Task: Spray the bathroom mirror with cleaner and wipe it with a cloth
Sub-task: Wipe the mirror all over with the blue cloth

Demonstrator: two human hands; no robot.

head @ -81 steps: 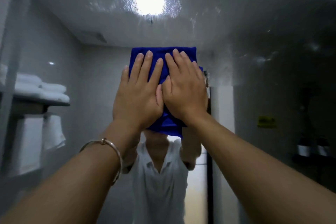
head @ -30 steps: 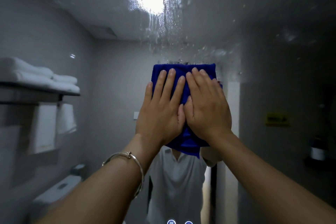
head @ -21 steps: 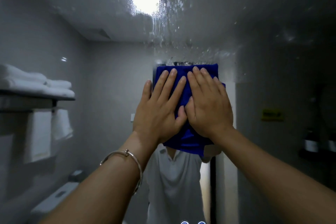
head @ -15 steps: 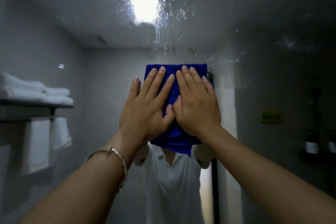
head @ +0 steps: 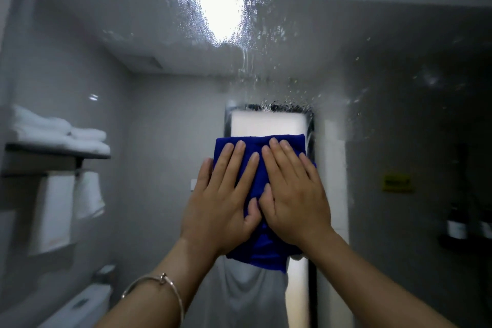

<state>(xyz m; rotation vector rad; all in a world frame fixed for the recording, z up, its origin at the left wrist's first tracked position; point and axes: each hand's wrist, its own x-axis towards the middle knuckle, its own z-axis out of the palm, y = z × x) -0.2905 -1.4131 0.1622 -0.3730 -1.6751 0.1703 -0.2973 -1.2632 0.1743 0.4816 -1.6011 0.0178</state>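
Now we wipe: left hand (head: 221, 208) and right hand (head: 295, 200) press the blue cloth (head: 259, 253) flat-fingered on the mirror (head: 159, 114); droplets (head: 266, 42) at twelve o'clock probably need our next pass.

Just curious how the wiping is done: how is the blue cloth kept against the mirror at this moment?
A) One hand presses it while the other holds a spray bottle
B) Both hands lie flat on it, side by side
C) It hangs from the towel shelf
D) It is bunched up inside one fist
B: the left hand and the right hand both lie with straight fingers on the blue cloth, pressing it to the mirror.
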